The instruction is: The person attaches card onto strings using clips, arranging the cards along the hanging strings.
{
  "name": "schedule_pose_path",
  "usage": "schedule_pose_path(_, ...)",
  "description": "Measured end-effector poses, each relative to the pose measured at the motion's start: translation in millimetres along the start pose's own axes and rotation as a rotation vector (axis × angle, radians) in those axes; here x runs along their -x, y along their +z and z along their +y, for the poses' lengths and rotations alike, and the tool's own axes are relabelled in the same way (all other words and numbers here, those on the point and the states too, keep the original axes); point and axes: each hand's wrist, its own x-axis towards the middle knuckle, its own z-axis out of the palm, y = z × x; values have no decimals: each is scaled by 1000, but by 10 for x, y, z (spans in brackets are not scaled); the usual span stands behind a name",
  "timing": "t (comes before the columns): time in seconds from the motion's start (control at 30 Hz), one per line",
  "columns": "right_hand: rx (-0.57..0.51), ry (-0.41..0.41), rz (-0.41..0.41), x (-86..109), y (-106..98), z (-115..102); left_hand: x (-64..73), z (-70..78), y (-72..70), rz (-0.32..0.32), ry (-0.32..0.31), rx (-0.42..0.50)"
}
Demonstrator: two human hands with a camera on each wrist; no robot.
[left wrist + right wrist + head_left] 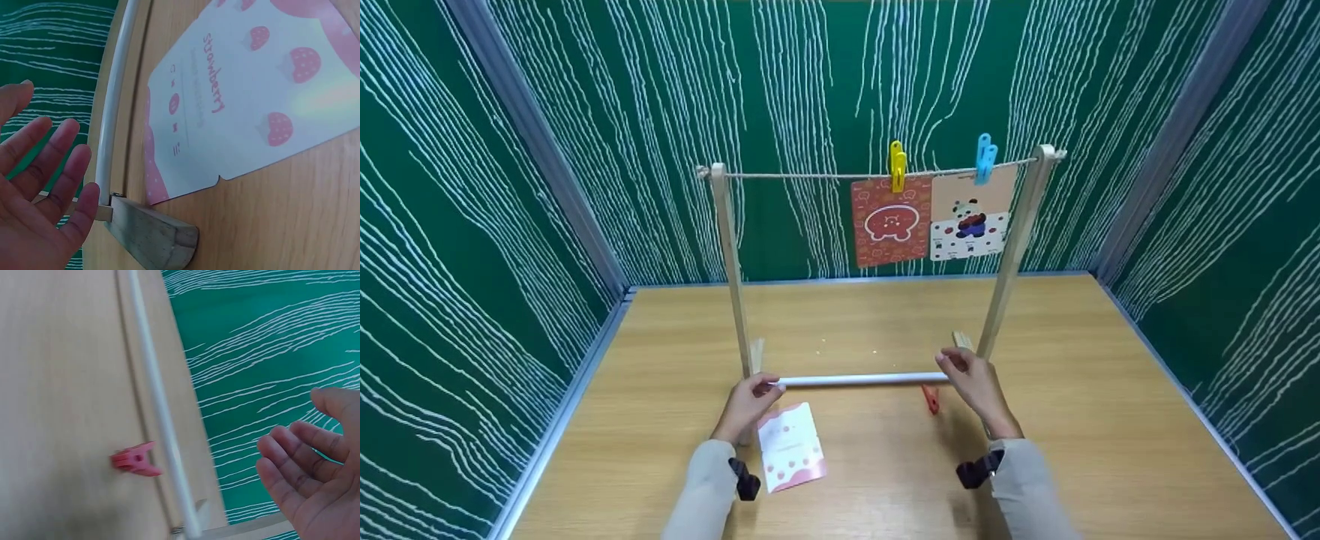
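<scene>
My left hand (748,407) is by the lower left corner of a wooden rack, its fingers loosely bent and holding nothing in the left wrist view. Just right of it on the table lies a white and pink strawberry card (791,448), its printing seen close in the left wrist view. My right hand (976,384), also without anything in it, is beside the rack's right post (1011,262), fingers apart from the white crossbar (160,402) in the right wrist view. A red clothespin (931,400) lies on the table to that hand's left.
A string (795,175) runs between the post tops. From its right half hang a red card (891,251) under a yellow clothespin (898,166) and a panda card (949,244) under a blue clothespin (985,161). Green walls with white lines (675,90) enclose the wooden table (1110,412).
</scene>
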Motion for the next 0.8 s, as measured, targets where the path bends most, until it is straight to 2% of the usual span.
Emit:
schedule_pose_path(0.13,27,30,-4,25,71,131,25,-84,6,1,-12,-46)
schedule_pose_path(0.27,54,63,-10,50,126,245,37,-181,27,5,-60,-99)
schedule_pose_path(0.53,-28,237,-43,80,237,430,42,-311,46,3,-108,-101)
schedule_pose_path(0.7,-6,269,-49,78,324,542,46,-336,15,-64,-144,-126)
schedule_pose_path(0.8,39,297,-49,80,367,577,38,-302,-14,-115,-208,-143)
